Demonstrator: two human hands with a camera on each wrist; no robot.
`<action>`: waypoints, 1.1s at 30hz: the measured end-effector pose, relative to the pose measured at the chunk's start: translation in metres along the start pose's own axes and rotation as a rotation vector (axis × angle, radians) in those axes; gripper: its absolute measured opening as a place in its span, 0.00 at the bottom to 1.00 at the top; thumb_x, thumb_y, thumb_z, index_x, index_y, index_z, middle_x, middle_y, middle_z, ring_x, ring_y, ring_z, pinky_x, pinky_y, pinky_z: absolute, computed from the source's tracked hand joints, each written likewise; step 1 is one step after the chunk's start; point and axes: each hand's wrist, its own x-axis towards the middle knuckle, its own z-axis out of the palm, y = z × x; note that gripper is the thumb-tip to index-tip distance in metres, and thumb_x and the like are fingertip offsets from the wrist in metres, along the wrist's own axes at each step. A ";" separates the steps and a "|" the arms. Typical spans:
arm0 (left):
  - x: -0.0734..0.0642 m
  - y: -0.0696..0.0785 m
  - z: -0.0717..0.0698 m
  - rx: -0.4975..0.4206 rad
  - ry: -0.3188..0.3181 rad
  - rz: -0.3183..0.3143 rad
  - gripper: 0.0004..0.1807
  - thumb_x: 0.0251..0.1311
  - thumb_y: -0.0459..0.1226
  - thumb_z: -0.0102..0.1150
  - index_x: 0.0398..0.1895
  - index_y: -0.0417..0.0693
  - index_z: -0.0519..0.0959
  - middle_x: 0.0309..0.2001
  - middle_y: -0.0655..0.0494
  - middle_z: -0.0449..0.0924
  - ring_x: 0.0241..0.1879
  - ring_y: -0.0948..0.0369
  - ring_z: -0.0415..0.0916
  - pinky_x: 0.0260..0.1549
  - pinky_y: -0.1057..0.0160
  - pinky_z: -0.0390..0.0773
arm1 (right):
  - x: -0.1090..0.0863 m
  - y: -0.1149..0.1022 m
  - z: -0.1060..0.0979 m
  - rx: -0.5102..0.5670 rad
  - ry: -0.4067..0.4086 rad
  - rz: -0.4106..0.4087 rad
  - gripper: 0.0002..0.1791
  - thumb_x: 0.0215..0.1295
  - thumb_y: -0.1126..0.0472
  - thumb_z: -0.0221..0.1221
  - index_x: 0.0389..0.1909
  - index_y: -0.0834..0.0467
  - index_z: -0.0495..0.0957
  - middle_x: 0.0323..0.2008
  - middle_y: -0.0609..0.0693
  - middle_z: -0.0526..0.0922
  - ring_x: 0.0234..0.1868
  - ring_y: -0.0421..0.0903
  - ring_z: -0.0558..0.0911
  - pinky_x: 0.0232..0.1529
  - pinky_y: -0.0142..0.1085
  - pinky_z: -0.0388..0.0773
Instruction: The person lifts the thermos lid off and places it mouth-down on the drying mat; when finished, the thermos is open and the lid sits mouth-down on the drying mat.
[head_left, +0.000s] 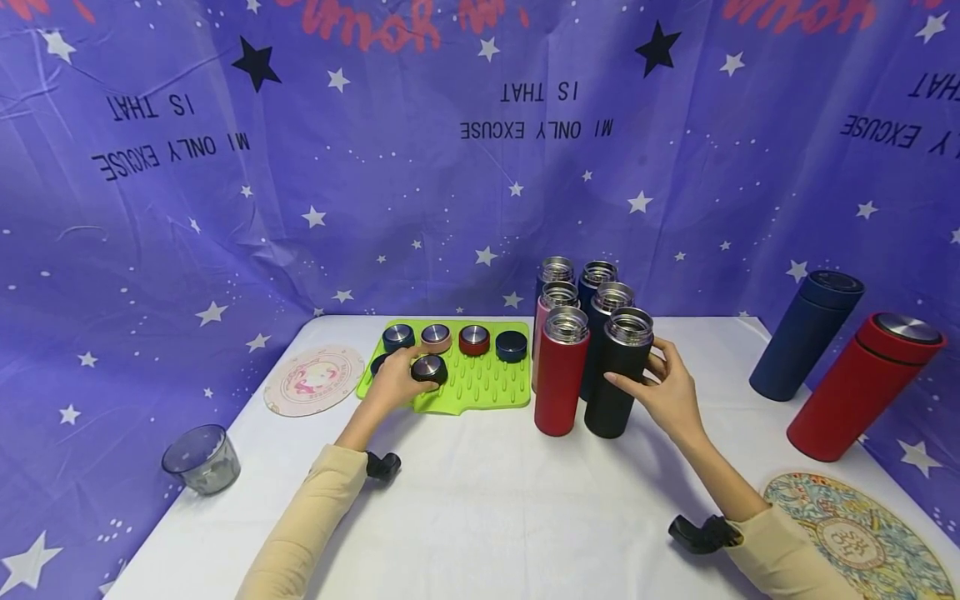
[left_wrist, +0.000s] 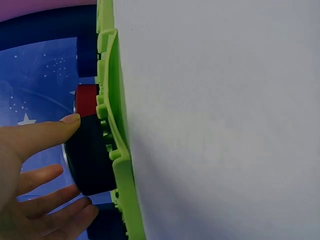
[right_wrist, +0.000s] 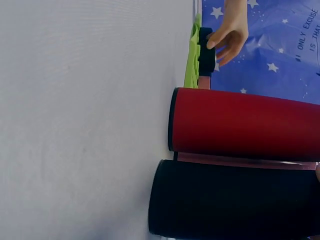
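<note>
My left hand (head_left: 396, 379) is around a black bottle lid (head_left: 430, 369) with a steel top, which sits on the green drying mat (head_left: 487, 392). In the left wrist view the thumb (left_wrist: 50, 135) touches one side of the black lid (left_wrist: 90, 155), and the fingers curve along its other side. At the right, my right hand (head_left: 667, 392) holds a lidless black thermos bottle (head_left: 617, 392), thumb on its front and fingers behind. That bottle stands upright next to a lidless red bottle (head_left: 561, 383); the right wrist view shows the black bottle's lower body (right_wrist: 235, 200).
Several more lidless bottles stand behind, including a pink one (head_left: 539, 333). Other lids, such as a red lid (head_left: 474, 340), lie on the mat. Two lidded bottles, blue (head_left: 802, 342) and red (head_left: 858, 396), stand far right. A glass cup (head_left: 213, 467) and round mats (head_left: 279, 387) are near the edges.
</note>
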 end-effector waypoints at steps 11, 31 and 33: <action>-0.028 -0.003 -0.015 -0.024 0.033 0.011 0.36 0.45 0.40 0.76 0.58 0.36 0.74 0.54 0.39 0.76 0.49 0.43 0.76 0.49 0.46 0.76 | -0.010 0.005 -0.015 -0.103 -0.044 -0.088 0.46 0.49 0.58 0.74 0.68 0.58 0.62 0.59 0.61 0.75 0.60 0.57 0.75 0.57 0.48 0.74; -0.045 -0.018 -0.019 -0.063 -0.162 -0.003 0.24 0.49 0.38 0.72 0.49 0.35 0.79 0.46 0.36 0.80 0.48 0.41 0.76 0.49 0.43 0.75 | -0.045 0.004 -0.088 -0.173 0.072 -0.159 0.39 0.53 0.67 0.70 0.67 0.55 0.66 0.62 0.57 0.73 0.61 0.38 0.73 0.54 0.19 0.69; -0.042 -0.017 -0.018 -0.068 -0.181 0.012 0.24 0.49 0.38 0.71 0.49 0.36 0.79 0.45 0.36 0.80 0.47 0.41 0.77 0.48 0.43 0.75 | -0.049 0.005 -0.103 -0.197 0.141 -0.141 0.38 0.54 0.68 0.70 0.67 0.55 0.67 0.62 0.55 0.73 0.61 0.36 0.73 0.54 0.19 0.68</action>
